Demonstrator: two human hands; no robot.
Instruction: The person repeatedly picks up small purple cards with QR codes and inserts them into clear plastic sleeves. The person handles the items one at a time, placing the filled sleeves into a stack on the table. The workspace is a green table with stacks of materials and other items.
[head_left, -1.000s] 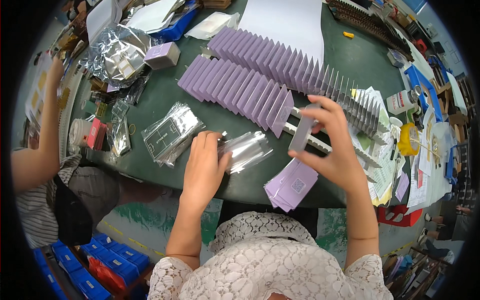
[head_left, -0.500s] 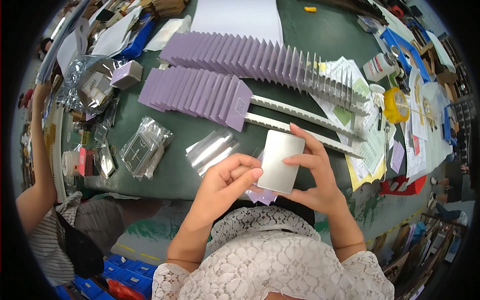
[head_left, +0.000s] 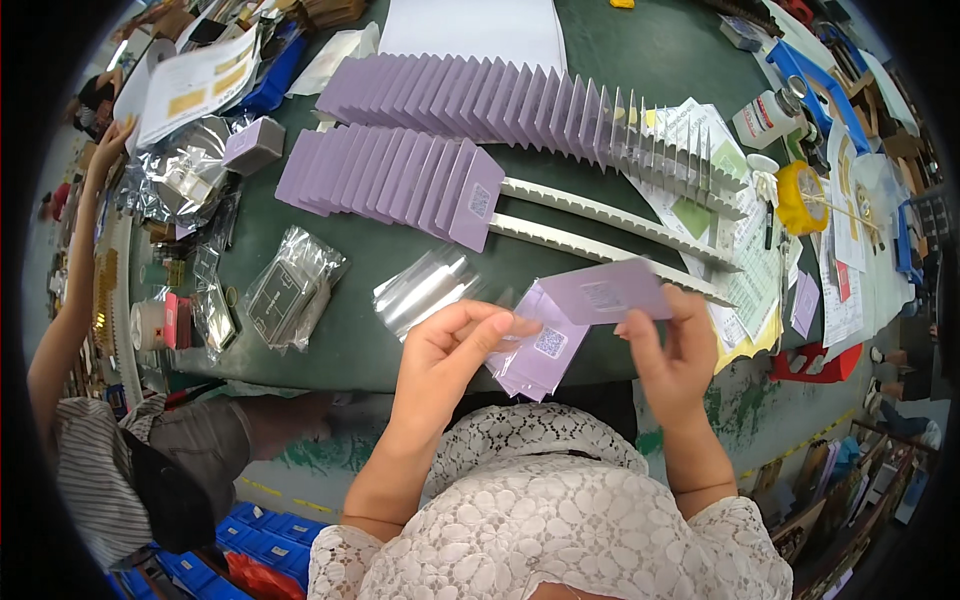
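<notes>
The right hand [head_left: 672, 345] pinches a flat lilac box [head_left: 603, 291] by its lower edge, thumb and fingers closed on it, and holds it level just above the near edge of the green worktop [head_left: 560, 70]. The left hand [head_left: 452, 345] closes its fingertips on the top corner of a lilac pouch [head_left: 537, 345], which hangs between the two hands and touches the box's left end. Just beyond the left hand lies a clear sleeve [head_left: 425, 290], and further left of it a bagged grey item [head_left: 290, 290]. Beyond both hands stand two rows of upright lilac boxes [head_left: 400, 175] in white toothed racks [head_left: 600, 215]; the rack slots beyond the right hand are bare. To the right of the right hand lie papers [head_left: 745, 270], with a yellow tape roll [head_left: 797, 197] further off. A co-worker's arm [head_left: 75, 290] reaches up well to the left. The step in hand looks like joining box and pouch, and it would go best with the pouch mouth held open by the left fingertips, the box kept square to it, and the grip kept at the edges so that the printed labels stay unsmudged and the film does not crease.
</notes>
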